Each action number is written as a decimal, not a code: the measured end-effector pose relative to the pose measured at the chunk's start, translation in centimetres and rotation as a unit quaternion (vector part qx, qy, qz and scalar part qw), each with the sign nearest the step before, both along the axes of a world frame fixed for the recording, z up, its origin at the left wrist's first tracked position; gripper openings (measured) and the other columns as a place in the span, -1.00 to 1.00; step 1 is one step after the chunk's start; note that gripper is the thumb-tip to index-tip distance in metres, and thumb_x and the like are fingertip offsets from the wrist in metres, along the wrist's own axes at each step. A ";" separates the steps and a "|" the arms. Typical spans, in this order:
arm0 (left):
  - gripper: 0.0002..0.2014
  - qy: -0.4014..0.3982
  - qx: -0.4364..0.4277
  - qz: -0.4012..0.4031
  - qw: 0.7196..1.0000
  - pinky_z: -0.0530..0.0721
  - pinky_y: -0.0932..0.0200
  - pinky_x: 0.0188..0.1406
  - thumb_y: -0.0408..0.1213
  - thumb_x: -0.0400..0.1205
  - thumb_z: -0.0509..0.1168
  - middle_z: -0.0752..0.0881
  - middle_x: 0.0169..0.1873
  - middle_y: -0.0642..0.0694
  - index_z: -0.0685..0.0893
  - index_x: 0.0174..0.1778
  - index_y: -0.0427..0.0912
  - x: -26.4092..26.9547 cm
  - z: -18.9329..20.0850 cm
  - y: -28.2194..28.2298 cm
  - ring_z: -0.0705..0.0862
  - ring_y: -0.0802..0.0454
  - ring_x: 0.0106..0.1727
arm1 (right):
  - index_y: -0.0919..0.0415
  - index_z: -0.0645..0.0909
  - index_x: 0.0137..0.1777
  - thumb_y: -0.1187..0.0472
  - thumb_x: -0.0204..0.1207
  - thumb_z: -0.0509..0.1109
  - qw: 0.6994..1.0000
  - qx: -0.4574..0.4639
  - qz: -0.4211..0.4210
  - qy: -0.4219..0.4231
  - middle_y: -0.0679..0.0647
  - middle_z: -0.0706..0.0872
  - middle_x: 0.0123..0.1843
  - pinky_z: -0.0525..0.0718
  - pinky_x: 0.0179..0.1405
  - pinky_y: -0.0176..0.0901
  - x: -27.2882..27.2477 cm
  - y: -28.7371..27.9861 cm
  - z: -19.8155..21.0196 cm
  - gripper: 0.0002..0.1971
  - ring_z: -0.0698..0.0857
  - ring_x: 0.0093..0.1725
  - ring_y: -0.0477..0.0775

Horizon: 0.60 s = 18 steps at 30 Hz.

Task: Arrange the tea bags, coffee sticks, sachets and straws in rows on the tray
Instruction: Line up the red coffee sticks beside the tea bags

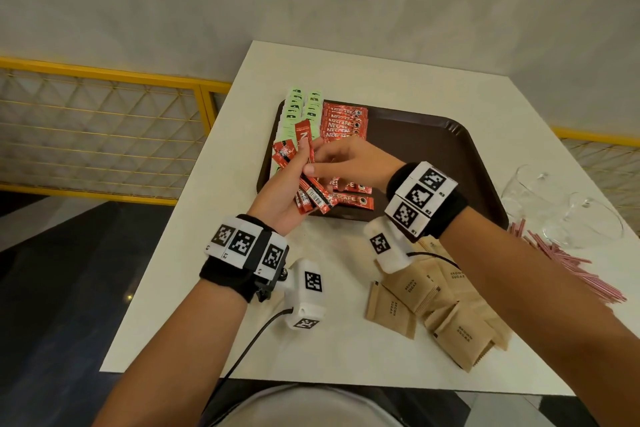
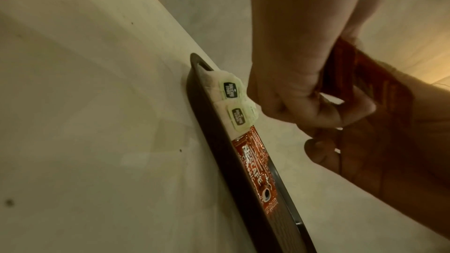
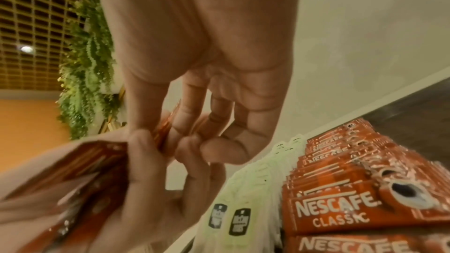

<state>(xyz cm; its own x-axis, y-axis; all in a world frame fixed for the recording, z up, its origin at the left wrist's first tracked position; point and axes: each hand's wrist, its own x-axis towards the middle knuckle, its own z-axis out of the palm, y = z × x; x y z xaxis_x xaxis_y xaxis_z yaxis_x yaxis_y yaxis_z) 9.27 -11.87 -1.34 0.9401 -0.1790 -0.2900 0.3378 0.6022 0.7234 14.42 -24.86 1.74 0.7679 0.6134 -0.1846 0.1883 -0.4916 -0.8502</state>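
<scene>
My left hand grips a fanned bundle of red coffee sticks over the dark brown tray's left part. My right hand pinches one red stick of that bundle between thumb and fingers. Pale green tea bags lie in two columns along the tray's left side, and a row of coffee sticks lies beside them. The right wrist view shows my fingers on the pinched stick, with the tea bags and laid sticks below.
Brown sugar sachets lie loose on the white table near its front edge. Pink straws are heaped at the right, beside two clear glasses. A yellow railing runs to the left of the table.
</scene>
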 end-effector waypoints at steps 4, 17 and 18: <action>-0.61 0.003 0.042 -0.004 0.999 0.73 0.07 -0.19 0.05 0.67 0.16 0.77 0.05 -0.08 0.55 0.38 0.03 -0.2 -0.2 0.6 0.78 0.04 -0.02 | 0.21 0.61 -0.23 0.19 0.57 0.38 0.998 0.036 -0.038 0.018 0.09 0.67 -0.27 0.59 -0.37 -0.34 0.5 -0.8 -0.1 -0.84 0.62 -0.31 -0.07; -0.70 0.041 0.049 0.105 0.992 0.69 0.18 -0.42 -0.16 0.57 0.39 0.74 -0.09 -0.08 0.67 0.20 -0.12 0.3 -1.4 1.0 0.70 0.11 -0.28 | 0.14 0.60 -0.16 0.22 0.51 0.44 0.996 -0.072 -0.028 -0.035 -0.03 0.72 -0.29 0.61 -0.43 -0.38 1.0 -3.1 -0.5 -0.94 0.68 -0.36 -0.13; -0.73 0.045 0.046 0.110 0.992 0.69 0.18 -0.42 -0.16 0.57 0.39 0.73 -0.12 -0.05 0.68 0.17 -0.12 0.3 -1.5 1.1 0.70 0.12 -0.30 | 0.15 0.61 -0.15 0.22 0.51 0.44 0.994 -0.101 -0.029 -0.036 -0.01 0.72 -0.28 0.62 -0.41 -0.37 1.3 -3.5 -0.5 -0.94 0.70 -0.31 -0.08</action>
<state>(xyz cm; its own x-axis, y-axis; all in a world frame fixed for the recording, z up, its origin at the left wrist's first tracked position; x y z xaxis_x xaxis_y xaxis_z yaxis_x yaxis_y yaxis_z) 9.56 -10.80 -2.88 0.9234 0.0594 -0.3793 0.2700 0.6018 0.7516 15.68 -28.32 1.20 0.8163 0.5237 -0.2436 0.2112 -0.6632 -0.7180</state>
